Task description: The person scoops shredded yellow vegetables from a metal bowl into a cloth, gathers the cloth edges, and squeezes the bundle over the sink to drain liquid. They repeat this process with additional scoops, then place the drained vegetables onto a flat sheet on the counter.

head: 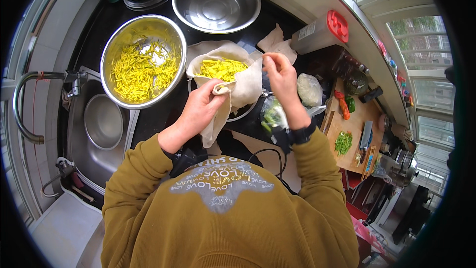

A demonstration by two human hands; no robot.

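Note:
A cream cotton cloth [250,85] lies gathered like a pouch around a heap of yellow shredded strips [223,69]. My left hand [199,105] grips its near edge between thumb and fingers, and a tail of cloth hangs below. The fingertips of my right hand [280,76] pinch a raised corner at the cloth's right side. Under the cloth, the pale rim of a round vessel [243,115] shows; its inside is mostly hidden. Left of the cloth, a large stainless steel bowl [143,105] holds more of the yellow strips [143,70].
A steel basin [217,5] stands at the back. A sink [98,156] with a small metal bowl [103,121] lies left, under a faucet [28,134]. Bagged vegetables [273,113] sit near my right wrist. A cutting board [340,119] with a cleaver [366,134] is farther right.

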